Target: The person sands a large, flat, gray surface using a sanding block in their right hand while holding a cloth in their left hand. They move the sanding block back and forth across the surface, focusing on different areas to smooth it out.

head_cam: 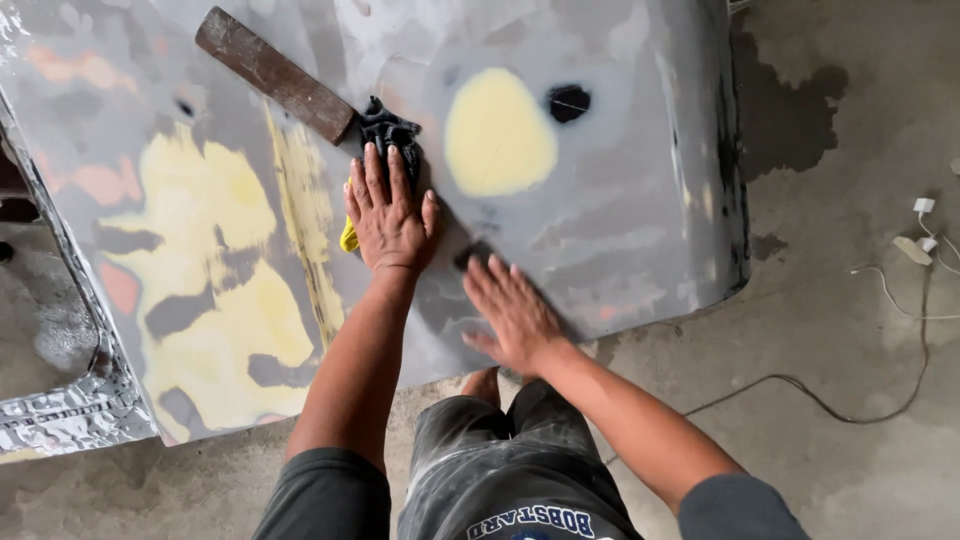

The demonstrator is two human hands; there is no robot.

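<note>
A large grey car body panel (pixel 600 200) with yellow filler patches lies flat on the floor in front of me. My left hand (pixel 388 210) presses flat on a dark rag (pixel 392 128) with a bit of yellow pad showing under the palm's left side. My right hand (pixel 512 312) rests flat on the bare panel near its front edge, fingers spread, beside a small dark spot (pixel 472 255). It holds nothing.
A long brown wooden block (pixel 275 75) lies on the panel, touching the rag's upper left. A dark hole (pixel 568 102) sits beside the oval yellow patch (pixel 497 133). A cable and white plug (pixel 920 240) run over the concrete floor at the right. Wet stains mark the floor.
</note>
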